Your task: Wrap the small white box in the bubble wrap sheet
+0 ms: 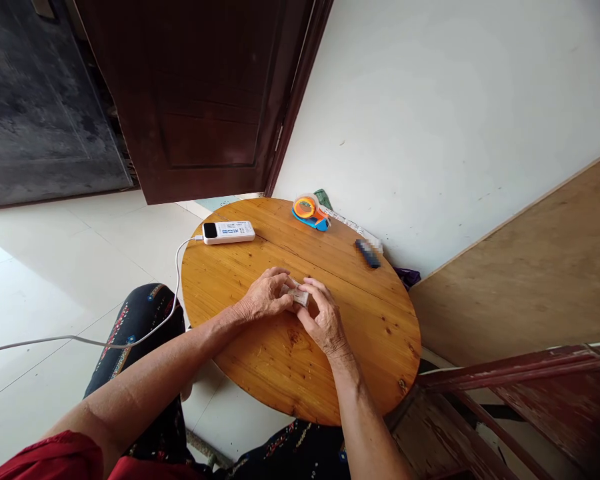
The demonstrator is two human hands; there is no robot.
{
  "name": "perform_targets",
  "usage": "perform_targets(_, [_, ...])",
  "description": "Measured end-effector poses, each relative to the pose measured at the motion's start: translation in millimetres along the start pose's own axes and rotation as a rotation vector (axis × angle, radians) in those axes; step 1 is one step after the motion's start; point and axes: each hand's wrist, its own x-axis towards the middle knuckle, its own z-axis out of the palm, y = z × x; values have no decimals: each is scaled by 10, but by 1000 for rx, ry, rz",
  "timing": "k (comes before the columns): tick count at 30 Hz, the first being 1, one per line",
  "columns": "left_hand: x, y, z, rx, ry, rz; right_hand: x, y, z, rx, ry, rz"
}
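Observation:
Over the middle of the round wooden table (260, 267), both my hands close on a small whitish box (300, 295). My left hand (267, 293) grips its left side, with the thumb at the near edge and the fingers over the far side. From the right, my right hand (323, 317) holds it between thumb and fingers. Fingers cover much of the box, and its markings are too small to read.
A white power bank (230, 232) with a white cable (178, 280) lies at the table's far left. An orange and blue tape dispenser (311, 212) stands at the back edge. To its right is a dark blurred object (368, 253). A white wall (430, 133) rises behind.

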Motion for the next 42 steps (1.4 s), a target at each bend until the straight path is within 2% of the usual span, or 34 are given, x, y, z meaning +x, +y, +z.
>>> perform_targets(21, [9, 59, -56, -136, -24, -53, 8, -39, 7, -108, 42, -43])
perform_targets(29, [20, -7, -25, -101, -5, 13, 13, -65, -3, -81, 39, -38])
perform_targets(42, [16, 22, -34, -108, -12, -16, 28, -83, 0, 18, 36, -13])
